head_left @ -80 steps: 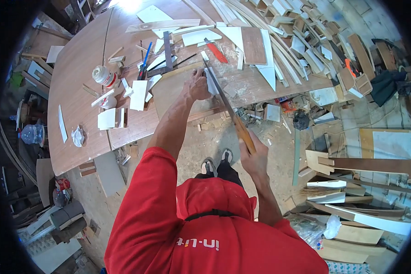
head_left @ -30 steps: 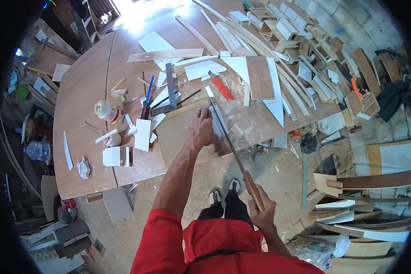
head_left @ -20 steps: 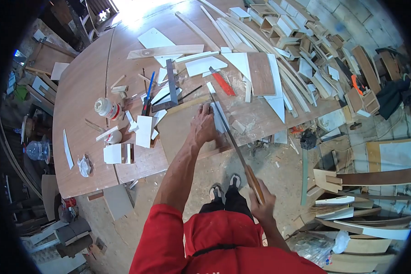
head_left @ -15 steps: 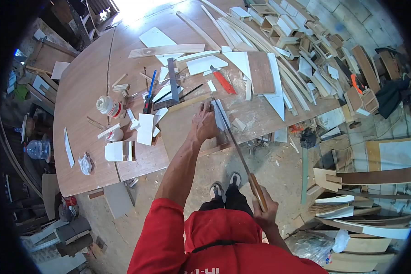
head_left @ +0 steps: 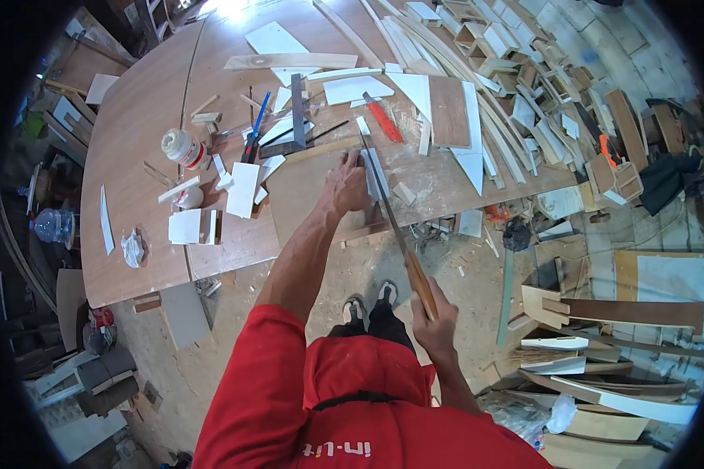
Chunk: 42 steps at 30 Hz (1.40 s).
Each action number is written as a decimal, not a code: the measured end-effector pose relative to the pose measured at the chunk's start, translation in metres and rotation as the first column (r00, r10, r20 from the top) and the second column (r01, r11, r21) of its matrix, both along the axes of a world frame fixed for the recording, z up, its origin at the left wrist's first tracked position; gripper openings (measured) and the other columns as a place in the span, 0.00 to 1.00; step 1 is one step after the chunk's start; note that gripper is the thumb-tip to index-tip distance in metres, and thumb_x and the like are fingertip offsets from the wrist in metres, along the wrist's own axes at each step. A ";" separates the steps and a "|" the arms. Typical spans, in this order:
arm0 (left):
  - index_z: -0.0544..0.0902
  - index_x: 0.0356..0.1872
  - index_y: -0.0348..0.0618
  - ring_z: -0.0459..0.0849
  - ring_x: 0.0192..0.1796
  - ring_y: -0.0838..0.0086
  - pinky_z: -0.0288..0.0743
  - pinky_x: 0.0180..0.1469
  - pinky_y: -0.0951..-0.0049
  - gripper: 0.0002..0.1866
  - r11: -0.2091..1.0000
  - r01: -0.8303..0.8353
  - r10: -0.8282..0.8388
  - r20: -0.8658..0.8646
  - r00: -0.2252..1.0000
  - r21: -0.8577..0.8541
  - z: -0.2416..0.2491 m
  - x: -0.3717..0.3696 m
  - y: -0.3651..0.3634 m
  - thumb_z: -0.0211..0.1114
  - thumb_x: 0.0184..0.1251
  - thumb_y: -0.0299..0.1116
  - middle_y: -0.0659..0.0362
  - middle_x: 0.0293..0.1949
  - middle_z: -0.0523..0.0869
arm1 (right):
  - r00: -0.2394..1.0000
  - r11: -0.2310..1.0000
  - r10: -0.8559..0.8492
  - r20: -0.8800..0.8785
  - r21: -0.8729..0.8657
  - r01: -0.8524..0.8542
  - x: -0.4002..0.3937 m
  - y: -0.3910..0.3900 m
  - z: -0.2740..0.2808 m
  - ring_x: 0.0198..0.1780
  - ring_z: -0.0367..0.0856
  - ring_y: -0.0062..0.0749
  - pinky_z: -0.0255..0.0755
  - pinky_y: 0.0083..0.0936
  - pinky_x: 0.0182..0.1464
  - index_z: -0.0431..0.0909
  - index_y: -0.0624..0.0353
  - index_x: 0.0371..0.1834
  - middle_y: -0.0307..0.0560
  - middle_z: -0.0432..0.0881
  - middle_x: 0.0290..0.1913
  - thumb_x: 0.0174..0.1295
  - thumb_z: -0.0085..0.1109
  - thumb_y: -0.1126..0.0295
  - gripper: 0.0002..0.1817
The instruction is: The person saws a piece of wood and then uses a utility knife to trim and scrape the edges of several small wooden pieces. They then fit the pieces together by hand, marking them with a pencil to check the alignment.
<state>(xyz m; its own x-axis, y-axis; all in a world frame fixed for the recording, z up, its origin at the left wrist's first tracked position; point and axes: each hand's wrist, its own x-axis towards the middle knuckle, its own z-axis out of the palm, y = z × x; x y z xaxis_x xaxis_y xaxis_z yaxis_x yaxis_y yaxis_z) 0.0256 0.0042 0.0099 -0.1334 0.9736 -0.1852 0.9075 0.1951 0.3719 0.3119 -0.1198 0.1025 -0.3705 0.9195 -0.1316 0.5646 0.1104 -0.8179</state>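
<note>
Gripping: our right hand [head_left: 436, 322], fingers clenched around the handle of the long wooden-handled saw [head_left: 389, 205].
Left fingers: bent over the tan flat board [head_left: 301, 189] beside the white narrow piece [head_left: 378, 177]; we cannot tell whether they grasp either.
Saw: slants from centre right of the frame up to upper centre, its grey blade crossing over the white narrow piece.
Beyond our left hand [head_left: 347, 186]: the dark L-shaped square [head_left: 298, 117], upper centre.
Beyond the blade tip: the red-handled tool [head_left: 382, 119] amid sawdust.
Farther out: the white jar with a red label [head_left: 184, 147], upper left, on the brown wooden table [head_left: 137, 125].
</note>
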 end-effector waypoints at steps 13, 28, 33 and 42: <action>0.78 0.51 0.28 0.63 0.70 0.52 0.74 0.61 0.58 0.34 0.999 -0.035 0.035 -0.053 0.998 0.005 0.004 -0.001 0.006 0.71 0.40 0.39 0.48 0.66 0.66 | 0.997 1.000 -0.030 -0.076 -0.007 0.030 0.007 -0.004 0.001 0.30 0.78 0.24 0.73 0.23 0.35 0.74 0.66 0.57 0.52 0.83 0.35 0.61 0.55 0.77 0.19; 0.81 0.44 0.29 0.64 0.69 0.52 0.75 0.60 0.56 0.28 0.999 -0.020 0.020 -0.009 1.000 0.030 -0.002 0.000 0.002 0.71 0.40 0.39 0.49 0.64 0.67 | 0.999 0.998 -0.039 -0.022 -0.059 0.038 0.008 0.001 0.002 0.37 0.83 0.28 0.74 0.25 0.41 0.75 0.64 0.56 0.55 0.83 0.37 0.63 0.54 0.75 0.17; 0.80 0.45 0.29 0.65 0.68 0.51 0.75 0.61 0.56 0.30 0.995 -0.029 0.032 -0.036 0.999 0.091 0.001 -0.002 0.004 0.71 0.39 0.39 0.47 0.63 0.68 | 0.994 0.999 -0.023 -0.103 0.038 0.027 0.017 -0.010 0.003 0.34 0.81 0.29 0.74 0.25 0.39 0.75 0.63 0.57 0.54 0.82 0.36 0.62 0.56 0.75 0.19; 0.74 0.54 0.29 0.63 0.69 0.51 0.74 0.62 0.57 0.35 0.998 -0.022 0.024 -0.041 0.999 0.053 0.008 -0.001 0.004 0.70 0.42 0.38 0.47 0.64 0.68 | 0.985 0.999 -0.035 -0.167 0.005 0.036 0.020 -0.015 0.008 0.35 0.78 0.29 0.73 0.25 0.42 0.74 0.67 0.56 0.57 0.82 0.38 0.62 0.55 0.76 0.18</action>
<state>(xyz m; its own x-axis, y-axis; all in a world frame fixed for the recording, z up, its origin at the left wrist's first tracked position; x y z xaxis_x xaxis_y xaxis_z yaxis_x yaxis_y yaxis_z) 0.0242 0.0083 0.0174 -0.1625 0.9784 -0.1274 0.9178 0.1973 0.3445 0.3316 -0.1348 0.1103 -0.3535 0.9333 -0.0633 0.4239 0.0995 -0.9002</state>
